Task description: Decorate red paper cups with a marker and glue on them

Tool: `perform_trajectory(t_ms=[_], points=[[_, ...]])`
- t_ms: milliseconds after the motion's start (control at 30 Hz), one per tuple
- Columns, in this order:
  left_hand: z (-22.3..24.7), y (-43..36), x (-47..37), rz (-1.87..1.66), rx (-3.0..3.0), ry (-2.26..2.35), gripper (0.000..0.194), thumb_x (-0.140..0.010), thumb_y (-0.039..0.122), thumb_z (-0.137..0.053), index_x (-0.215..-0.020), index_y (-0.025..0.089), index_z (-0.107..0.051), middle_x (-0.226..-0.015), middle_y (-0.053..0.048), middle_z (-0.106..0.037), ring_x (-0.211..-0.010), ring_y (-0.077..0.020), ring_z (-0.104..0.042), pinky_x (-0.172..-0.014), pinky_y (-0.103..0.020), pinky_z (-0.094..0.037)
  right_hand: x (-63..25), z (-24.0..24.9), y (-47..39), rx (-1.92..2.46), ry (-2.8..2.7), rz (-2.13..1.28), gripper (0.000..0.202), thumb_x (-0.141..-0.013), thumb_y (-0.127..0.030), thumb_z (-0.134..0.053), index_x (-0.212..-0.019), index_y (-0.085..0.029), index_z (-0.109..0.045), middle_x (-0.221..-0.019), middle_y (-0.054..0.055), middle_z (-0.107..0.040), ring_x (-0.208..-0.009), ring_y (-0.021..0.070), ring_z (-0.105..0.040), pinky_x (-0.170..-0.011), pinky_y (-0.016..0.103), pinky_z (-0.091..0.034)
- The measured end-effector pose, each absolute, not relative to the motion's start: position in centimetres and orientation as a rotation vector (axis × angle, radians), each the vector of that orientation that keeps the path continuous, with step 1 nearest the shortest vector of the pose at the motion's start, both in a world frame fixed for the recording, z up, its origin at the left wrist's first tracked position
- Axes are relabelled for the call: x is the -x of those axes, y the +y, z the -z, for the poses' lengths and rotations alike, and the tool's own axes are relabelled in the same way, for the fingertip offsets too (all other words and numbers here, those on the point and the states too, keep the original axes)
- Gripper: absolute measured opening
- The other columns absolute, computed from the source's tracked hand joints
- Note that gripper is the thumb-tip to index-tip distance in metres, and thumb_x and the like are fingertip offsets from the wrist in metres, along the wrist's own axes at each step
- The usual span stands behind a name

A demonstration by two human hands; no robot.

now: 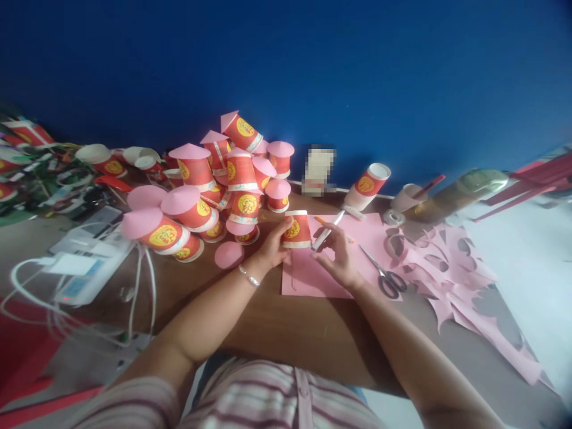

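Note:
My left hand [273, 244] is closed round the side of a red paper cup [298, 229] with a yellow printed emblem. The cup is turned upside down, its white rim facing down, over a pink paper sheet [317, 280]. In my right hand [336, 255] is a white pen [328, 231] with a grey lower end, slanting close to the cup's right side. An orange pencil [333, 227] lies on the paper behind that hand. Scissors [388, 279] with dark handles rest on the sheet's right edge. A flat pink cone [229, 254] lies left of my left hand.
Several red cups with pink cone tops [190, 167] are piled at the left. Beyond the sheet stands a cup stack [367, 185]. Pink paper scraps [451, 256] cover the right side, near a tape roll [394, 217]. A white power strip [89, 280] with cables sits at left.

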State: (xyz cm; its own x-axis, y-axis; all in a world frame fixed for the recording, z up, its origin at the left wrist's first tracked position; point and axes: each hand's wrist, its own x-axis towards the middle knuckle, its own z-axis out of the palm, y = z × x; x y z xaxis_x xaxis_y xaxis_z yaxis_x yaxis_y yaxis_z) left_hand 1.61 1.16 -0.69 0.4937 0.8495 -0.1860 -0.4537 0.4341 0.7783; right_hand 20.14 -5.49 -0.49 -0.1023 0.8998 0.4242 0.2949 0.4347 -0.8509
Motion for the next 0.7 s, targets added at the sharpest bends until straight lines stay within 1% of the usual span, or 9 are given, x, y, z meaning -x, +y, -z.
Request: perform_trajectory(t_ms=[33, 100, 200, 267, 333, 400, 500, 567, 700], points=[[0.8, 1.2, -1.6, -0.890, -0.753, 0.626, 0.047, -0.082, 0.062, -0.071, -0.103, 0.020, -0.072, -0.092, -0.008, -0.076, -0.093, -0.0274, -0.073, -0.078, -0.041, -0.059, -20.0, 0.7, -5.6, 1.067, -1.698, -0.668, 0.069, -0.089, -0.049, -0.075, -0.144, -0.028, -0.039, -0.120, 0.011, -0.063, -0.090, 0.0208, -0.068, -0.076, 0.038, -0.062], [0.8, 1.2, -1.7, -0.884, -0.793, 0.622, 0.048, -0.082, 0.063, -0.069, -0.103, 0.020, -0.072, -0.094, -0.009, -0.076, -0.097, -0.0285, -0.073, -0.083, -0.044, -0.059, -19.9, 1.0, -5.7, 1.114, -1.800, -0.539, 0.064, -0.091, -0.045, -0.073, -0.144, -0.027, -0.040, -0.119, 0.012, -0.065, -0.084, 0.0206, -0.067, -0.074, 0.040, -0.063], [0.6, 1.0, -1.8, -0.868, -0.815, 0.612, 0.051, -0.083, 0.066, -0.067, -0.104, 0.020, -0.073, -0.095, -0.010, -0.076, -0.101, -0.0297, -0.073, -0.086, -0.045, -0.059, -19.9, 1.1, -5.8, 1.206, -1.880, -0.334, 0.043, -0.096, -0.036, -0.065, -0.135, -0.026, -0.049, -0.105, 0.009, -0.069, -0.073, 0.0191, -0.064, -0.066, 0.038, -0.061], [0.2, 0.8, -1.9, -0.868, -0.813, 0.584, 0.053, -0.083, 0.067, -0.067, -0.105, 0.019, -0.073, -0.096, -0.011, -0.077, -0.103, -0.0307, -0.073, -0.087, -0.045, -0.058, -19.9, 1.0, -5.7, 1.228, -1.901, -0.252, 0.033, -0.098, -0.030, -0.061, -0.129, -0.026, -0.053, -0.097, 0.006, -0.069, -0.070, 0.0183, -0.064, -0.063, 0.035, -0.060], [-0.2, 0.6, -2.0, -0.860, -0.805, 0.546, 0.054, -0.081, 0.066, -0.070, -0.106, 0.018, -0.073, -0.099, -0.012, -0.077, -0.106, -0.0318, -0.072, -0.088, -0.045, -0.057, -19.9, 0.8, -5.6, 1.208, -1.917, -0.225, 0.033, -0.097, -0.026, -0.059, -0.129, -0.025, -0.053, -0.097, 0.006, -0.069, -0.070, 0.0175, -0.064, -0.064, 0.033, -0.059], [-0.6, 0.4, -2.0, -0.862, -0.801, 0.525, 0.054, -0.079, 0.062, -0.075, -0.108, 0.017, -0.071, -0.102, -0.012, -0.076, -0.108, -0.0317, -0.071, -0.090, -0.044, -0.057, -19.9, 0.8, -5.6, 1.182, -1.930, -0.218, 0.040, -0.095, -0.022, -0.059, -0.134, -0.025, -0.050, -0.102, 0.007, -0.069, -0.073, 0.0177, -0.064, -0.065, 0.034, -0.059], [-1.0, 0.3, -2.0, -0.879, -0.776, 0.532, 0.048, -0.075, 0.052, -0.082, -0.108, 0.019, -0.069, -0.106, -0.009, -0.076, -0.108, -0.0284, -0.071, -0.092, -0.040, -0.056, -20.0, 0.9, -5.6, 1.187, -1.959, -0.199, 0.047, -0.092, -0.019, -0.059, -0.138, -0.025, -0.048, -0.106, 0.009, -0.069, -0.077, 0.0195, -0.066, -0.070, 0.036, -0.060], [-1.2, 0.3, -2.0, -0.876, -0.752, 0.535, 0.043, -0.074, 0.047, -0.084, -0.104, 0.020, -0.068, -0.104, -0.007, -0.076, -0.107, -0.0267, -0.072, -0.089, -0.037, -0.057, -20.1, 1.0, -5.7, 1.200, -1.972, -0.166, 0.043, -0.093, -0.019, -0.057, -0.134, -0.025, -0.049, -0.104, 0.009, -0.070, -0.079, 0.0205, -0.067, -0.071, 0.036, -0.059], [-1.3, 0.5, -2.1, -0.883, -0.730, 0.547, 0.040, -0.072, 0.046, -0.084, -0.098, 0.020, -0.068, -0.101, -0.007, -0.076, -0.105, -0.0274, -0.072, -0.084, -0.036, -0.058, -20.4, 1.1, -5.8, 1.199, -1.987, -0.018, 0.035, -0.093, -0.016, -0.054, -0.128, -0.024, -0.053, -0.099, 0.008, -0.071, -0.081, 0.0220, -0.069, -0.071, 0.035, -0.058]])
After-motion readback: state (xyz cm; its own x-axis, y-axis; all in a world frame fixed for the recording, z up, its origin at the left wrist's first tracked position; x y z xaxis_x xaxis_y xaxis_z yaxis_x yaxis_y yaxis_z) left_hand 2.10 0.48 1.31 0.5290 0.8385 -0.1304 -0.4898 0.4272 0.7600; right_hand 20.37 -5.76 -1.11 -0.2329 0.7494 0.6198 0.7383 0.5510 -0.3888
